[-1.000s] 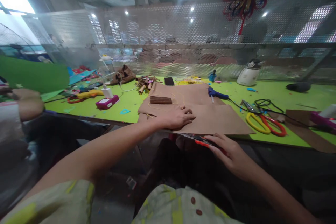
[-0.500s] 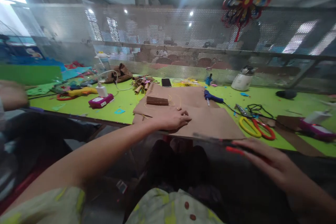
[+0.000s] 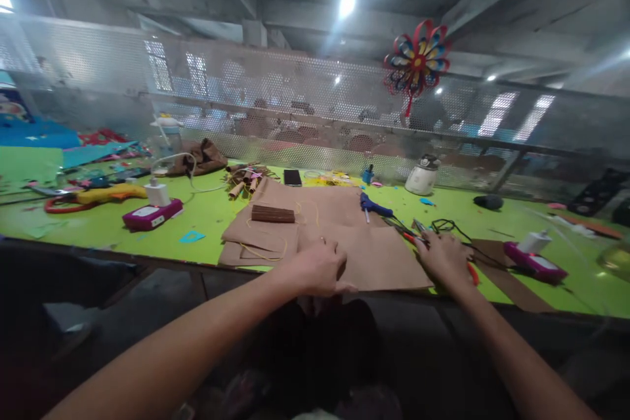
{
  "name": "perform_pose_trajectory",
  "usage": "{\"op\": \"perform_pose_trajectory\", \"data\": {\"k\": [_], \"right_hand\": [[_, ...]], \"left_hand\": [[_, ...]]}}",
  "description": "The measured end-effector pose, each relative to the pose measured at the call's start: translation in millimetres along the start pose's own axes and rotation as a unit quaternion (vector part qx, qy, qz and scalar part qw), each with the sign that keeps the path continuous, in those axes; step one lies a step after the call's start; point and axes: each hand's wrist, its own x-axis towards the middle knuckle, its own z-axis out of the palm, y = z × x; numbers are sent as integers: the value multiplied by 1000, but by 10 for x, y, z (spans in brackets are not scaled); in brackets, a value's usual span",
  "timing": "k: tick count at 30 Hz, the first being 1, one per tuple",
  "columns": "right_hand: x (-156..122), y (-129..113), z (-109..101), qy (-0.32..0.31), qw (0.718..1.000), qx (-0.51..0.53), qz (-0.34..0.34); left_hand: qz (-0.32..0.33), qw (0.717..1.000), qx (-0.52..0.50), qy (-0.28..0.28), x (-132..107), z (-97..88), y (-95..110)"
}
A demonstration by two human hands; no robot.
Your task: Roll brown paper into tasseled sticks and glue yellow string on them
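Note:
My left hand rests on a brown paper sheet near the table's front edge, fingers loosely bent and thumb stretched apart. Behind it a bundle of dark brown paper strips or rolls lies on folded brown paper, with thin yellow string around it. My right hand is low at the sheet's right edge, its fingers closed at a slim tool with a red and black handle. Beneath this hand are scissors, mostly hidden, with an orange-red handle loop showing.
A blue glue gun lies behind the sheet, with black cable to its right. Purple power strips stand on both sides. A yellow glue gun, a phone and a white jar are also on the green table.
My right hand has moved from in front of the table up to the scissors, bringing the red-and-black tool. My left hand's fingers have bent more on the paper. The view has shifted.

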Motion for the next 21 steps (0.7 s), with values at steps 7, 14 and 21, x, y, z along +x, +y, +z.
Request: {"op": "perform_pose_trajectory", "data": {"k": [7,14,21], "right_hand": [[-294,-272,-681,-168,897,141,-385],[-364,-210,-515,-96,909,30,-405],[-363,-296,-765,-59,884,79,-457]], "left_hand": [[1,1000,0,-8,-23,-26,22],[-12,1000,0,14,-68,57,43],[0,999,-16,47,-137,16,19]]}}
